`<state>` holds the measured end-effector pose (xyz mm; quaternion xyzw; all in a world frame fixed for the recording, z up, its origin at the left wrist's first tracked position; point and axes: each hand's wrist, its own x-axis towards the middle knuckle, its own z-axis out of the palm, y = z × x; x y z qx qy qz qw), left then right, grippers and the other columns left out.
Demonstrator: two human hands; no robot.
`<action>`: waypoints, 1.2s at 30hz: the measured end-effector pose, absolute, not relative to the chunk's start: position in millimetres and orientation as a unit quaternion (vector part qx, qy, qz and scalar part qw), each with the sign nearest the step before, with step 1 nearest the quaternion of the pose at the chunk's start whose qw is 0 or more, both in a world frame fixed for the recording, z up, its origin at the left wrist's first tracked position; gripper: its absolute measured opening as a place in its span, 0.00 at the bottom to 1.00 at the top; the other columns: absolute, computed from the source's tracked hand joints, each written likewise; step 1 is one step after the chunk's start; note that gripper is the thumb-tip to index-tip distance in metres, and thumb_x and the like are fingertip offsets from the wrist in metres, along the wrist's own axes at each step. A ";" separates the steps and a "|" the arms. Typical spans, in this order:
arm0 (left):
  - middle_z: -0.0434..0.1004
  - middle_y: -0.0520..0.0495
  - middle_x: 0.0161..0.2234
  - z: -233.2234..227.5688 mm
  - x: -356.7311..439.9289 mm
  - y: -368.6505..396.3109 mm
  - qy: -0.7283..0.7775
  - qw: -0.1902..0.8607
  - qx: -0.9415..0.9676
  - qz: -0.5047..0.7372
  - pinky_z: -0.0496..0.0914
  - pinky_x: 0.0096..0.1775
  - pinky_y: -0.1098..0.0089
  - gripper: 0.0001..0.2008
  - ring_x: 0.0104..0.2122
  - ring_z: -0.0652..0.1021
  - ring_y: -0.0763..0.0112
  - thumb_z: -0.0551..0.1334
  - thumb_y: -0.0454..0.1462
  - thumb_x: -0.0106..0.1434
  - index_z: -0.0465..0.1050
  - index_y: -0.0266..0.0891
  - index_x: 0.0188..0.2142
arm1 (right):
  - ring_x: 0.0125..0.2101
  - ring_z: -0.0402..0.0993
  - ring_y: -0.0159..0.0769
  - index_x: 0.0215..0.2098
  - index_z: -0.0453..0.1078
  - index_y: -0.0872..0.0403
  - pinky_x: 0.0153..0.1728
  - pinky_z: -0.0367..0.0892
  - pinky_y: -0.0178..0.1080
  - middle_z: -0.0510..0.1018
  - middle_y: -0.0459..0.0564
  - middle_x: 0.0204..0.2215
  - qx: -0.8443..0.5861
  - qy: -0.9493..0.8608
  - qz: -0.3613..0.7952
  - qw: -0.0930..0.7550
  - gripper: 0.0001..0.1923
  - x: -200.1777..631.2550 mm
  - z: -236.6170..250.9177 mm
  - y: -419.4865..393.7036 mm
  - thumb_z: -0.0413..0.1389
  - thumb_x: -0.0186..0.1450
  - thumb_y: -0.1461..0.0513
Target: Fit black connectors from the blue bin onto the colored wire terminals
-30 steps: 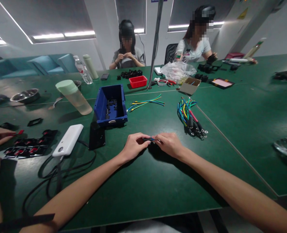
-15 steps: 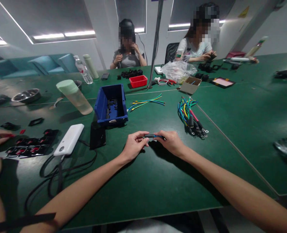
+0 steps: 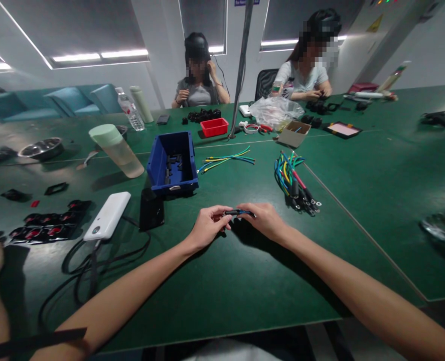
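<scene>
My left hand (image 3: pixel 208 223) pinches one end of a short black sleeve (image 3: pixel 231 212) between thumb and fingertips. A blue wire (image 3: pixel 243 212) runs out of the sleeve into my right hand (image 3: pixel 266 219), whose fingers are closed on it. Both hands are just above the table, close together. Beyond them lie a few loose green, yellow and blue wires (image 3: pixel 228 158). To the right is a bundle of wires (image 3: pixel 288 173) with black-sleeved ends and ring terminals. A blue bin (image 3: pixel 172 188) at the left holds several short black sleeves (image 3: pixel 175 160).
Left of my arm lie a white power bank (image 3: pixel 107 215) with black cables, a black phone (image 3: pixel 151 210) and black packets (image 3: pixel 52 223). A bottle (image 3: pixel 117 150) stands behind them. A red tray (image 3: pixel 214 127), a metal pole (image 3: pixel 241 70) and a cardboard box (image 3: pixel 294 134) are farther back. Two people sit opposite.
My hands stay almost in place, still gripping the sleeve and wire. At the left edge, a co-worker's hand has drawn back from beside the packets. The person at the right has lowered their hands.
</scene>
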<state>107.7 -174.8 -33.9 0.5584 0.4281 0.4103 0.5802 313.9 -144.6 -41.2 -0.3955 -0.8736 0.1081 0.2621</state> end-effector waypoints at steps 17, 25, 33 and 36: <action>0.77 0.45 0.33 -38.2 107.6 -174.4 0.400 0.573 0.583 0.415 0.67 0.22 0.75 0.16 0.23 0.73 0.77 0.61 0.41 0.61 0.71 0.35 0.46 | 0.31 0.78 0.32 0.41 0.74 0.51 0.32 0.67 0.31 0.81 0.47 0.33 -0.381 -0.865 0.178 0.275 0.09 314.8 -34.5 -141.9 0.57 0.62 0.62; 0.77 0.44 0.32 -35.3 107.1 -173.5 0.400 0.584 0.583 0.398 0.65 0.23 0.75 0.17 0.22 0.70 0.77 0.62 0.40 0.59 0.72 0.33 0.46 | 0.29 0.77 0.31 0.41 0.74 0.51 0.31 0.65 0.31 0.81 0.46 0.32 -0.374 -0.863 0.212 0.265 0.09 318.3 -30.6 -140.2 0.57 0.62 0.59; 0.78 0.44 0.32 -33.3 106.6 -171.4 0.419 0.585 0.566 0.402 0.65 0.23 0.75 0.18 0.21 0.71 0.78 0.64 0.41 0.57 0.73 0.33 0.45 | 0.24 0.75 0.36 0.41 0.75 0.52 0.25 0.57 0.33 0.80 0.51 0.25 -0.456 -0.869 0.083 0.173 0.17 318.0 -30.2 -137.5 0.53 0.64 0.49; 0.78 0.43 0.31 -33.8 105.8 -169.7 0.423 0.580 0.555 0.420 0.66 0.23 0.74 0.18 0.21 0.71 0.77 0.65 0.40 0.56 0.74 0.32 0.43 | 0.26 0.75 0.37 0.41 0.74 0.51 0.25 0.56 0.33 0.80 0.51 0.26 -0.489 -0.858 0.035 0.154 0.21 316.1 -34.1 -139.4 0.51 0.64 0.45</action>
